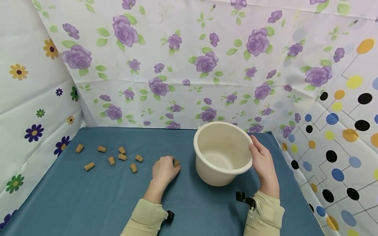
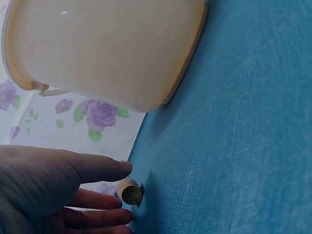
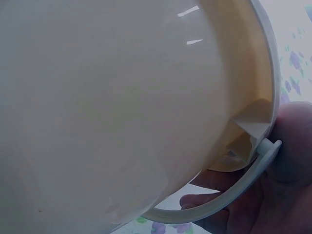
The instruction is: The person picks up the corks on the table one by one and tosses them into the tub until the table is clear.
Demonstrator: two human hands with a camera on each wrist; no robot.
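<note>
A cream plastic bucket (image 1: 220, 172) stands tilted toward me on the right half of the table, its smooth inside showing. My right hand (image 1: 262, 160) grips its rim at the right side, thumb over the edge and fingers beneath. In the right wrist view those fingers pass behind the bucket's handle (image 3: 219, 207). To the left of the bucket, my left hand (image 1: 166, 168) is low over the cloth at a cork (image 1: 176, 163). The left wrist view has this cork (image 2: 129, 191) right at the tips of the extended thumb and loosely bent fingers.
Several more corks (image 1: 122, 157) lie scattered on the left half of the blue cloth (image 1: 103, 200). A flowered sheet (image 1: 183, 65) hangs behind the table, with patterned sheets along the left and right sides.
</note>
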